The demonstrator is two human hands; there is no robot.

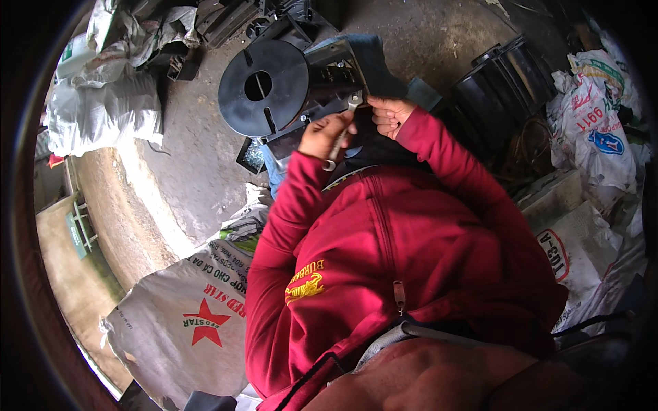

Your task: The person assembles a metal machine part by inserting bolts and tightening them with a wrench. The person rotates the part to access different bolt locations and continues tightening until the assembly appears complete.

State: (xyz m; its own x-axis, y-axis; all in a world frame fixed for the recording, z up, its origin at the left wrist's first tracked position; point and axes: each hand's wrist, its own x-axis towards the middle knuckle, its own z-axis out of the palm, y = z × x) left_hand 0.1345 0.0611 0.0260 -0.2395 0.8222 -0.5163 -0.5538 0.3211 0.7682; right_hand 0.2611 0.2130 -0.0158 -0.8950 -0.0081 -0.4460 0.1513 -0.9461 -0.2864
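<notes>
My left hand [325,138] is closed around the shaft of a metal wrench [338,145]. The wrench's upper end sits at the near corner of a dark metal assembly [330,81], around what looks like a bolt. To the right of that end is my right hand [389,115], its fingers curled and pinched at the assembly's edge. Whatever lies between those fingers is too small or hidden to make out. On the assembly's left side is a round black disc [289,85] with a central hole and slots.
A small tray of shiny metal bits [252,156] is on the floor below the disc. Black metal parts [504,79] stand at the right, near white sacks [593,130]. Another printed sack [185,322] lies at the lower left, and plastic-wrapped bundles [103,113] at the upper left.
</notes>
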